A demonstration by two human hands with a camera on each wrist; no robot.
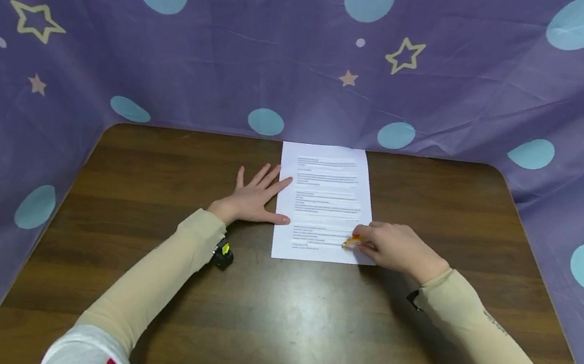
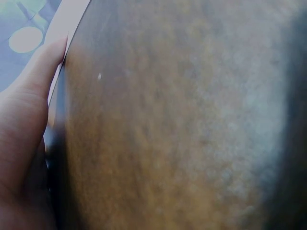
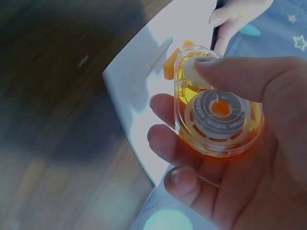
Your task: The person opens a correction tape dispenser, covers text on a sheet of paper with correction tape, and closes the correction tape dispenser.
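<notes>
A printed sheet of paper [image 1: 321,213] lies on the wooden table, its far edge by the curtain. My left hand [image 1: 254,198] lies flat with fingers spread, thumb and index fingertips over the sheet's left edge. In the left wrist view the thumb [image 2: 41,72] overlaps the paper's edge. My right hand [image 1: 397,248] grips an orange, clear-cased correction tape [image 1: 353,241] over the lower right of the print. The right wrist view shows the correction tape [image 3: 218,112] between thumb and curled fingers, its reel visible through the case and its orange tip towards the paper.
The brown table [image 1: 268,326] reaches back to a purple curtain [image 1: 246,39] with stars and blue dots, which also hangs at both sides. A small dark device [image 1: 223,254] sits at the left wrist.
</notes>
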